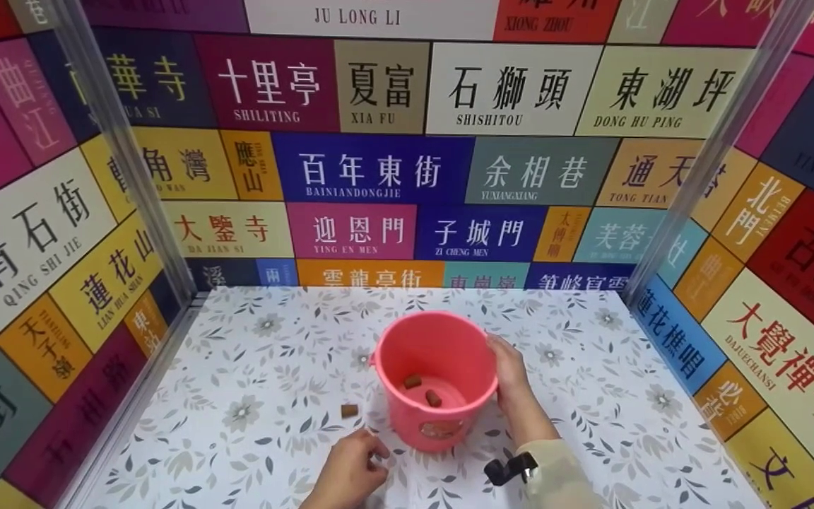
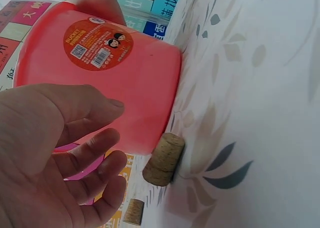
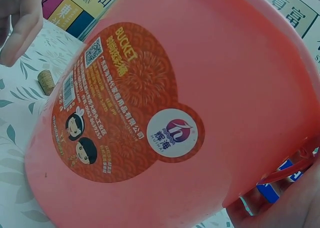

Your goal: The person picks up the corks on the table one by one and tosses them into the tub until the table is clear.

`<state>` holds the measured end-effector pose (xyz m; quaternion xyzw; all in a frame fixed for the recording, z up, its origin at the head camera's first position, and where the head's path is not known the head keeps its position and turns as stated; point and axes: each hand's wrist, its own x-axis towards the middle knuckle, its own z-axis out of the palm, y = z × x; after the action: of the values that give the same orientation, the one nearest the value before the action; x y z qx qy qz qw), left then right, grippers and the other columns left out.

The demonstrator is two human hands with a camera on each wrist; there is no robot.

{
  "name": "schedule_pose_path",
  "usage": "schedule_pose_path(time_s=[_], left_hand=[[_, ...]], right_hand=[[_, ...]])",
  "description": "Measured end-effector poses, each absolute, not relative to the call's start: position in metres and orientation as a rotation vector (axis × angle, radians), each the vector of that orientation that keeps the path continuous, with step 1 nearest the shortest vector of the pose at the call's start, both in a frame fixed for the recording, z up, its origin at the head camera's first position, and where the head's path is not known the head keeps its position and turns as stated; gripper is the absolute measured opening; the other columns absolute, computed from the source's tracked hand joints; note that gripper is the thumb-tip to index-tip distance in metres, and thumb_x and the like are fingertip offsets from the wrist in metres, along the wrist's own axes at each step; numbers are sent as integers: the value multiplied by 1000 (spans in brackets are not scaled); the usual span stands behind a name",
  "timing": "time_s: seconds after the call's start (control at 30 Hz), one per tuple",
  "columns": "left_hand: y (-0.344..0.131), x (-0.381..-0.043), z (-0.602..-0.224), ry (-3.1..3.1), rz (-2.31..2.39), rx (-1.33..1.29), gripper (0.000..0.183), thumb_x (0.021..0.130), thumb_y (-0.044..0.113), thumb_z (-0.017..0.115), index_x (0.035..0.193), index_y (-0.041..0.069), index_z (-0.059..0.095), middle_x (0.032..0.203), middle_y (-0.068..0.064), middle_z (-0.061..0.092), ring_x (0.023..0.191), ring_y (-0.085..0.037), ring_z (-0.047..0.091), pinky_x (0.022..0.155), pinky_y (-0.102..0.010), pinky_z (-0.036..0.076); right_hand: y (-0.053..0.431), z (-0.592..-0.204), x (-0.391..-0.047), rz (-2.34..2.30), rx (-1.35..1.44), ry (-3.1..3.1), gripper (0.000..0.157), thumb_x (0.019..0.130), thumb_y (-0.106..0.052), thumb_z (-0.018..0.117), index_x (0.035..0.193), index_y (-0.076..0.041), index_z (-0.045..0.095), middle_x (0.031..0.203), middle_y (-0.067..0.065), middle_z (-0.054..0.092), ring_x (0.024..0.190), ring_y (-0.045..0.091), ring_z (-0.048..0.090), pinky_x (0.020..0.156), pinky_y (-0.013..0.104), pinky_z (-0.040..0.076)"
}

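A pink bucket (image 1: 442, 424) stands on the table with two brown corks (image 1: 433, 399) inside. My right hand (image 1: 513, 375) grips its right side by the rim; in the right wrist view the fingers (image 3: 250, 203) lie near the red handle (image 3: 290, 168). Left of the bucket, my left hand (image 1: 354, 470) has loosely bent fingers and holds nothing. One loose cork (image 1: 349, 410) lies on the cloth beyond it. The left wrist view has a cork (image 2: 164, 159) close to the bucket's base and a smaller-looking cork (image 2: 134, 211) farther off.
A white cloth (image 1: 251, 353) with grey leaves and flowers covers the table. Colourful panels with Chinese place names (image 1: 372, 166) rise behind and on both sides. A black strap clip (image 1: 511, 469) sits at the right wrist.
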<state>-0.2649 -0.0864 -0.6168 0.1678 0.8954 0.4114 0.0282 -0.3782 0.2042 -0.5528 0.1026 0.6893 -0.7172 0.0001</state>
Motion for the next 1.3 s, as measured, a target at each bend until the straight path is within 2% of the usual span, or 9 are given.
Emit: schedule_pose_path(time_s=[0.17,0.4,0.63,0.97,1.3], left_hand=[[-87,-265,-620,2741,1242,456,18,72,5,73,89,8,76,87,-2,66,72,-7,60,65,-26,52],[-88,-265,-626,2809,1209,445,15,70,5,73,84,10,76,83,2,65,73,-10,60,67,-27,51],[-86,-267,-632,2770,1155,346,16,71,4,74,85,11,77,80,4,61,73,-11,54,67,-29,47],[-84,-270,-637,2751,1141,293,14,74,2,76,84,12,78,79,4,59,73,-14,52,67,-31,43],[-78,-274,-640,2669,1130,207,14,80,0,71,81,14,75,83,1,59,77,-18,55,70,-36,48]], right_hand=[[204,-552,-379,-2256,308,2177,49,112,-28,39,152,-4,56,155,20,58,143,35,57,120,47,47],[201,-551,-380,-2263,335,2190,45,112,-27,40,145,-6,63,144,17,67,131,30,64,111,44,53],[203,-551,-380,-2229,330,2179,50,112,-29,39,152,-6,57,152,18,60,140,33,58,118,47,49],[204,-552,-379,-2231,318,2167,48,112,-30,39,150,-8,59,151,18,62,138,32,60,116,46,51],[204,-553,-378,-2244,332,2170,48,112,-31,40,149,-8,60,150,16,64,136,29,62,113,41,53]])
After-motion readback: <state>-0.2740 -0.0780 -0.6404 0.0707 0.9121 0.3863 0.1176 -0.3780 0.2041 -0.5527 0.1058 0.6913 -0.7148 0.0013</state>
